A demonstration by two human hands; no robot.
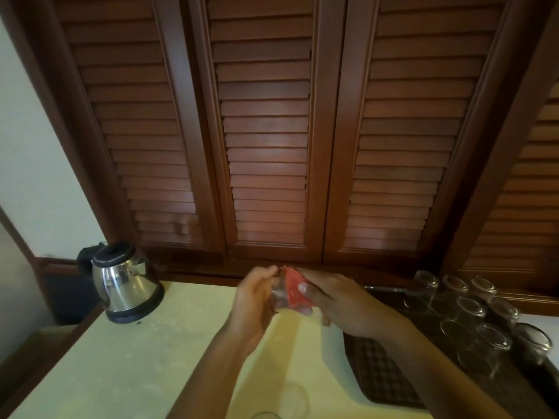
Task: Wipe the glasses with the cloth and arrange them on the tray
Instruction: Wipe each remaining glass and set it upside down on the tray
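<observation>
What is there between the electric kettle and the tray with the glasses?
In the head view, both hands: the left hand holds a glass, and the right hand wipes it with the red cloth, above the pale countertop.

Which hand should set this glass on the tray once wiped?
Probably the left hand: it already grips the glass, while the right hand holds the cloth, though the tray lies rightward.

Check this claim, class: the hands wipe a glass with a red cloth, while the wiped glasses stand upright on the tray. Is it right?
Not quite. The head view shows the hands wiping a glass with a red cloth, but the glasses on the tray stand upside down, not upright.
</observation>
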